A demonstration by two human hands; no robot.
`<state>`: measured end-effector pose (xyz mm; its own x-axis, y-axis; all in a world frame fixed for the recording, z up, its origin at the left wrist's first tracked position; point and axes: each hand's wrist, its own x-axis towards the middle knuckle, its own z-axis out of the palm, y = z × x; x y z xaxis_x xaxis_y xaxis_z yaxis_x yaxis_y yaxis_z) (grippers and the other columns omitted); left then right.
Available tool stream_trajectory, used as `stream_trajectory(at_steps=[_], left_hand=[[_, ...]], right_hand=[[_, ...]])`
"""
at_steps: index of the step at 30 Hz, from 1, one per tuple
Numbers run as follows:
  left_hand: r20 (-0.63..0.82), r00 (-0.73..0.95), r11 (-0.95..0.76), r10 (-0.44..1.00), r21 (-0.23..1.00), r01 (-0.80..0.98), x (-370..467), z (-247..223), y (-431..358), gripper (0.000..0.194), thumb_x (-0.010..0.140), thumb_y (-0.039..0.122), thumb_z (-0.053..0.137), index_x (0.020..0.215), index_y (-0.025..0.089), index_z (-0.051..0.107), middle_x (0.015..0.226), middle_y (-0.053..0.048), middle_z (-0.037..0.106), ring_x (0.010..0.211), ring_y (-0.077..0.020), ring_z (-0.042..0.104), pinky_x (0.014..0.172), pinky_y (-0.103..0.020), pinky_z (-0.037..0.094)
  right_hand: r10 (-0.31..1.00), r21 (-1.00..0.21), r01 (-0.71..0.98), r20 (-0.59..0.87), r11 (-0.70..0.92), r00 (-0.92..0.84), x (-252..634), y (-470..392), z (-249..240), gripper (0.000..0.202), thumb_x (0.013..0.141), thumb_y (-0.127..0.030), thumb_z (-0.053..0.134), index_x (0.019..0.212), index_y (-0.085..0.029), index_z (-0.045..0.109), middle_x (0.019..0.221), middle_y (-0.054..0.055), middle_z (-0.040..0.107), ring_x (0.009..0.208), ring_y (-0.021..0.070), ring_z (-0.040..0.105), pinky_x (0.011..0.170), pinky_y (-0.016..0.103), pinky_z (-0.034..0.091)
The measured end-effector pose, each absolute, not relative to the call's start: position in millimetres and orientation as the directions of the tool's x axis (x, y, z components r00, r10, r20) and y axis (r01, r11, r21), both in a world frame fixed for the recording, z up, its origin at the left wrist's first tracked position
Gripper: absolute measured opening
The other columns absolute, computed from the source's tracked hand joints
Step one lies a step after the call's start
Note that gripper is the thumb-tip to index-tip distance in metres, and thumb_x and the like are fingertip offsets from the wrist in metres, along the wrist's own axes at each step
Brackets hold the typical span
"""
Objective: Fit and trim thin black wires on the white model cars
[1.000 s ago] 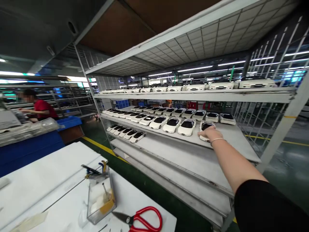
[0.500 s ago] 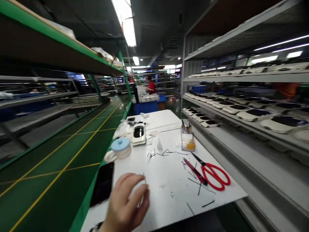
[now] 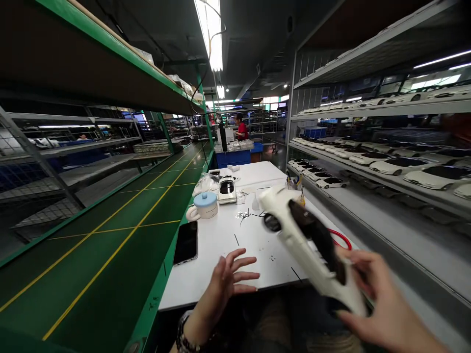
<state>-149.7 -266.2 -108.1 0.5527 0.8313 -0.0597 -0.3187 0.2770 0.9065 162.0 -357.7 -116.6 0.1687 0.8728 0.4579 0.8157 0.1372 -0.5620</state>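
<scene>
My right hand (image 3: 375, 289) grips a white model car (image 3: 301, 240) by its near end, holding it tilted above the right side of the white table (image 3: 217, 245). The car has a dark roof and windows and a black wheel; motion blurs it a little. My left hand (image 3: 233, 274) is empty, fingers spread, over the table's front edge to the left of the car. Behind the car the red handle of the scissors (image 3: 340, 239) shows in part. Thin black strips (image 3: 236, 239) and small shiny bits (image 3: 242, 214) lie on the table.
A phone (image 3: 186, 242) and a lidded mug (image 3: 206, 205) stand along the table's left edge. Behind them is another white model car (image 3: 227, 190). On the right, a rack (image 3: 390, 215) holds rows of model cars. A person in red (image 3: 242, 129) is farther back.
A white model car has come into view in my right hand. My left hand, curled over the table before, has drawn back and spread its fingers. The view has shifted.
</scene>
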Motion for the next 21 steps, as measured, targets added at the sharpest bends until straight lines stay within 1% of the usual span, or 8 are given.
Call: stream_trajectory(at_steps=[1, 2, 4, 8, 10, 13, 17, 21], left_hand=[[-0.104, 0.582, 0.373, 0.806, 0.853, -0.364, -152, -106, -264, 0.077, 0.078, 0.076, 0.035, 0.126, 0.017, 0.048, 0.125, -0.020, 0.056, 0.105, -0.0387, 0.059, 0.084, -0.054, 0.046], [-0.140, 0.598, 0.447, 0.789, 0.798, -0.403, -153, -104, -263, 0.081, 0.077, 0.077, 0.034, 0.126, 0.014, 0.048, 0.121, -0.021, 0.059, 0.102, -0.0390, 0.061, 0.083, -0.056, 0.046], [-0.216, 0.565, 0.530, 0.796, 0.700, -0.479, -157, -101, -262, 0.080, 0.079, 0.074, 0.036, 0.125, 0.010, 0.050, 0.111, -0.021, 0.065, 0.095, -0.0366, 0.064, 0.084, -0.056, 0.047], [-0.397, 0.290, 0.488, 0.871, 0.626, -0.609, -158, -106, -259, 0.050, 0.087, 0.044, 0.053, 0.126, 0.014, 0.047, 0.094, -0.012, 0.072, 0.082, -0.0265, 0.068, 0.081, -0.050, 0.050], [-0.437, 0.227, 0.468, 0.870, 0.590, -0.659, -159, -112, -255, 0.048, 0.086, 0.036, 0.055, 0.128, 0.016, 0.045, 0.094, -0.010, 0.073, 0.082, -0.0266, 0.068, 0.081, -0.050, 0.050], [-0.472, 0.258, 0.504, 0.843, 0.523, -0.687, -161, -119, -248, 0.055, 0.085, 0.038, 0.056, 0.132, 0.013, 0.042, 0.096, -0.013, 0.073, 0.087, -0.0312, 0.068, 0.083, -0.053, 0.050], [-0.541, 0.211, 0.532, 0.814, 0.548, -0.646, -161, -127, -239, 0.062, 0.082, 0.026, 0.060, 0.137, 0.012, 0.037, 0.090, -0.011, 0.074, 0.081, -0.0293, 0.070, 0.080, -0.045, 0.053], [-0.546, 0.114, 0.479, 0.830, 0.593, -0.647, -155, -137, -238, 0.068, 0.080, 0.019, 0.061, 0.142, 0.019, 0.033, 0.098, -0.009, 0.073, 0.082, -0.0273, 0.071, 0.083, -0.042, 0.053]], right_hand=[[0.903, -0.586, 0.778, 0.425, 0.224, 0.059, 144, -353, -120, 0.080, 0.054, -0.036, 0.074, 0.119, -0.027, 0.028, 0.124, 0.016, 0.053, 0.107, 0.0309, 0.059, 0.084, 0.039, 0.054], [0.912, -0.566, 0.787, 0.411, 0.246, 0.010, 129, -349, -123, 0.083, 0.052, -0.035, 0.073, 0.120, -0.026, 0.027, 0.121, 0.015, 0.054, 0.103, 0.0320, 0.060, 0.084, 0.043, 0.053], [0.929, -0.520, 0.802, 0.353, 0.294, -0.112, 108, -338, -127, 0.090, 0.048, -0.034, 0.073, 0.125, -0.023, 0.027, 0.113, 0.014, 0.056, 0.099, 0.0328, 0.059, 0.087, 0.047, 0.049], [0.930, -0.516, 0.774, 0.187, 0.367, -0.316, 107, -302, -125, 0.091, 0.043, -0.035, 0.074, 0.124, -0.016, 0.036, 0.106, 0.012, 0.057, 0.095, 0.0309, 0.057, 0.086, 0.044, 0.047], [0.903, -0.515, 0.748, 0.145, 0.418, -0.405, 116, -279, -120, 0.090, 0.043, -0.035, 0.075, 0.123, -0.014, 0.041, 0.109, 0.012, 0.058, 0.097, 0.0301, 0.056, 0.088, 0.043, 0.046], [0.838, -0.471, 0.712, 0.122, 0.521, -0.532, 128, -245, -111, 0.084, 0.043, -0.034, 0.076, 0.119, -0.014, 0.046, 0.120, 0.014, 0.055, 0.103, 0.0305, 0.055, 0.095, 0.044, 0.041], [0.752, -0.361, 0.683, 0.089, 0.635, -0.653, 131, -208, -104, 0.073, 0.049, -0.025, 0.071, 0.118, -0.015, 0.047, 0.141, 0.016, 0.041, 0.111, 0.0312, 0.053, 0.098, 0.046, 0.036], [0.697, -0.342, 0.637, 0.077, 0.690, -0.713, 132, -180, -104, 0.074, 0.051, -0.023, 0.068, 0.121, -0.016, 0.045, 0.146, 0.015, 0.037, 0.110, 0.0281, 0.055, 0.095, 0.041, 0.038]])
